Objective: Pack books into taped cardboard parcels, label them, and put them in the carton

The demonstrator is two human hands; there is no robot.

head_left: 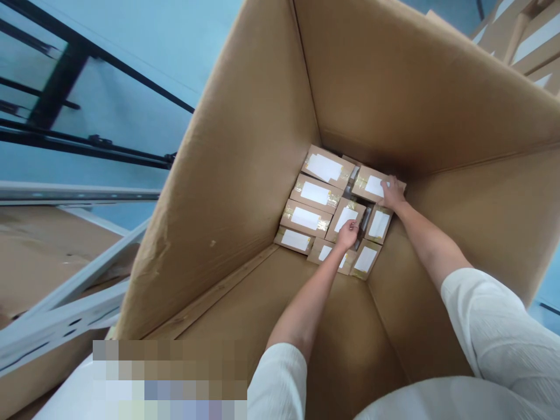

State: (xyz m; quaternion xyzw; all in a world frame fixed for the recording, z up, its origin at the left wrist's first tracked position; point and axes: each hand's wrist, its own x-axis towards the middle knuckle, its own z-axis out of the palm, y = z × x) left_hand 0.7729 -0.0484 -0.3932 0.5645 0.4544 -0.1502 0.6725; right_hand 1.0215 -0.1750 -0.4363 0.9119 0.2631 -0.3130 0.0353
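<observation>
I am reaching deep into a large cardboard carton. Several small brown boxes with white labels lie packed on its bottom. My left hand is curled closed on the edge of one small labelled box in the middle of the layer. My right hand lies on top of another small box at the far right, fingers bent over its edge. Both arms wear white sleeves.
The carton's tall walls surround my arms on all sides. Grey metal rails and flat cardboard lie to the left on the blue floor. More labelled cartons are stacked at the top right.
</observation>
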